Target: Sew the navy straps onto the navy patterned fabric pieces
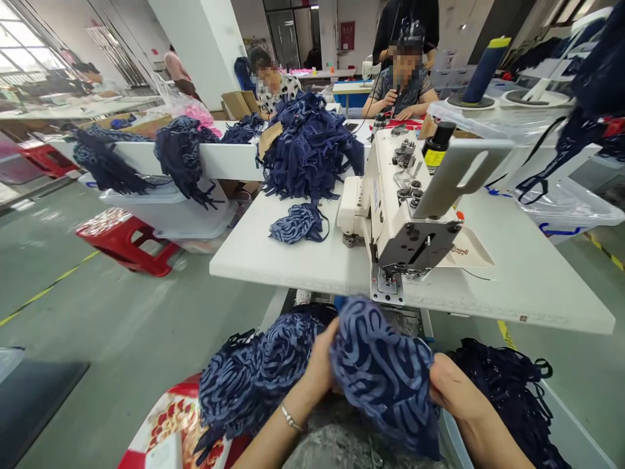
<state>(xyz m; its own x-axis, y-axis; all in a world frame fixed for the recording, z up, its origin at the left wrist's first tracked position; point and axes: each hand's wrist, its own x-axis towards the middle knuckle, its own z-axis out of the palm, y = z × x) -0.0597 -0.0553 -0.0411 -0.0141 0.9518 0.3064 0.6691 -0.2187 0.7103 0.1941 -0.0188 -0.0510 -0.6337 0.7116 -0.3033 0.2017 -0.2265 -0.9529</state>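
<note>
Between my two hands I hold up a navy bra (385, 378) with a lighter blue swirl pattern, in front of the table's near edge. My left hand (323, 357) is closed on its left edge, with a bracelet at the wrist. My right hand (454, 384) pinches the right edge, its fingertips partly hidden by the cloth. Just beyond stands a white sewing machine (385, 189), its needle area above the bra. On the table left of the machine lies another patterned bra (299, 223). A heap of similar patterned pieces (273, 361) rests beside my left forearm.
A tall pile of navy pieces (312, 143) stands at the back of the white table (254, 260). Right of me, a plastic bin (576, 417) holds dark strappy pieces (508, 384). A red stool (129, 241) is at left. Co-workers (407, 85) sit across.
</note>
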